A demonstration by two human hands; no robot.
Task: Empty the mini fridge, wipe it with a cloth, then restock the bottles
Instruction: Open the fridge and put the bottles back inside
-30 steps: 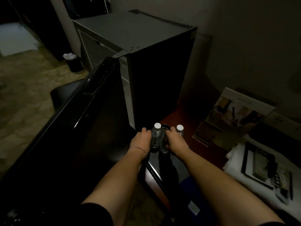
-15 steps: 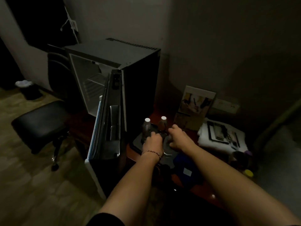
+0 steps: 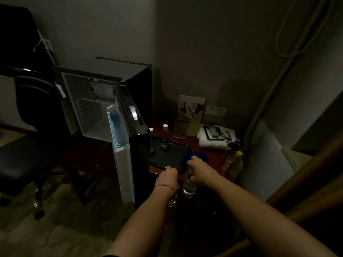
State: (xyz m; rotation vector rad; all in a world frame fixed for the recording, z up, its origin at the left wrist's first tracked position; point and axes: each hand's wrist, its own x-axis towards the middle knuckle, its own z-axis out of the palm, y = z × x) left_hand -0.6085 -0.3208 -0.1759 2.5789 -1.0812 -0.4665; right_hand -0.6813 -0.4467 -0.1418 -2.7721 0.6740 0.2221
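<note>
The black mini fridge (image 3: 133,75) stands on the low wooden desk with its door (image 3: 121,151) swung open and its white inside bare. My right hand (image 3: 199,170) grips a clear water bottle (image 3: 189,185) by the neck, hanging in front of the desk edge. My left hand (image 3: 168,175) is curled round a second clear bottle, only its base (image 3: 171,200) showing under the wrist. Two more white-capped bottles (image 3: 164,136) stand at the back of a black tray (image 3: 167,156). A blue cloth (image 3: 196,156) lies by the tray, just beyond my right hand.
A black office chair (image 3: 27,115) stands left of the fridge. A yellow-capped bottle (image 3: 233,164) and a purple-capped one (image 3: 232,145) stand at the desk's right end. Behind them a folded white towel (image 3: 211,143) carries a dark tray, and a brochure (image 3: 190,112) leans on the wall.
Both hands have drawn back from the tray toward me, each lifting a bottle off it. The view has pulled back, showing the open fridge and its door.
</note>
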